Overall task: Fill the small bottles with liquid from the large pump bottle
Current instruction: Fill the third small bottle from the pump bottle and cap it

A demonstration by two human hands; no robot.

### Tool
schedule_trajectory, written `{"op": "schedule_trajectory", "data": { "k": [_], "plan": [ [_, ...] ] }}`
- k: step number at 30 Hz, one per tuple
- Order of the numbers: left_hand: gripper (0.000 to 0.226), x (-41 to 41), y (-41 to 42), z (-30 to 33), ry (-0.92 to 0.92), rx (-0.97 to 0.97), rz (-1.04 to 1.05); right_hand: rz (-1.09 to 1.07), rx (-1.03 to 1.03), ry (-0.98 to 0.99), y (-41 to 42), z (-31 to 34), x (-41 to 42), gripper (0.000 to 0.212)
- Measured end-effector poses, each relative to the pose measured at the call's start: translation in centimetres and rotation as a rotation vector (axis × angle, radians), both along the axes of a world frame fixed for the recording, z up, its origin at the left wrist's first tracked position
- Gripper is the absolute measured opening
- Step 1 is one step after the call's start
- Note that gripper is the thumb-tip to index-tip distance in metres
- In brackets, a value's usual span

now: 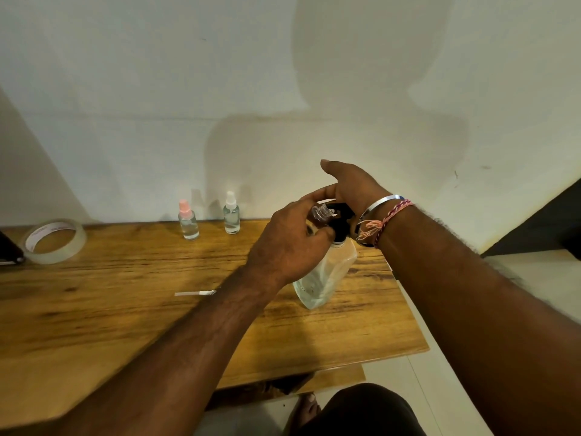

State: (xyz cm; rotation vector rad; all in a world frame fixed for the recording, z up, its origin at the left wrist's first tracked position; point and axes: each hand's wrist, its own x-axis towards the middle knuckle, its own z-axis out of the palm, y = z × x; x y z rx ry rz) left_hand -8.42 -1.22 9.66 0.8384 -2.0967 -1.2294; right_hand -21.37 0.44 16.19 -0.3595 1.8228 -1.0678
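The large clear pump bottle (325, 275) with a black pump head (341, 223) stands on the wooden table (125, 309), right of centre. My left hand (289, 243) grips a small uncapped clear bottle (320, 214), tilted with its mouth at the black nozzle. My right hand (349, 184) rests over the top of the pump head; its fingers are partly hidden. Two small capped bottles holding clear liquid stand by the wall: one with a pink sprayer (187, 220), one with a white sprayer (231, 214).
A roll of clear tape (53, 242) lies at the table's left, beside a dark object (8, 250) at the frame edge. A small white spray tube (195, 293) lies on the table under my left forearm. The table's right edge runs close to the pump bottle.
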Motion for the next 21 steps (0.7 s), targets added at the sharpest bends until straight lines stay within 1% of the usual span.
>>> {"op": "schedule_trajectory", "data": {
  "k": [3,7,9,12,15,18,21],
  "plan": [
    [0.06,0.15,0.04,0.06,-0.031,-0.02,-0.001,0.006,-0.003,0.042,0.03,-0.33,0.31,0.067],
    [0.061,0.14,-0.12,-0.26,-0.019,-0.035,-0.012,0.006,-0.04,0.074,-0.06,-0.35,0.39,0.061],
    [0.059,0.1,-0.13,-0.45,-0.009,-0.039,-0.009,0.001,-0.046,0.062,-0.03,-0.21,0.29,0.062],
    [0.053,0.16,0.07,-0.59,0.028,-0.034,-0.006,-0.021,-0.034,0.038,0.17,-0.03,0.23,0.065],
    [0.043,0.22,-0.01,-0.68,0.05,0.001,0.018,-0.016,-0.042,0.081,0.48,0.13,0.33,0.065],
    [0.039,0.31,-0.07,-0.54,0.036,-0.004,0.027,0.003,-0.05,0.105,0.56,0.26,0.67,0.066],
    [0.032,0.35,-0.02,-0.12,0.026,-0.011,0.019,0.011,-0.051,0.193,0.27,0.06,0.72,0.062]
  ]
}}
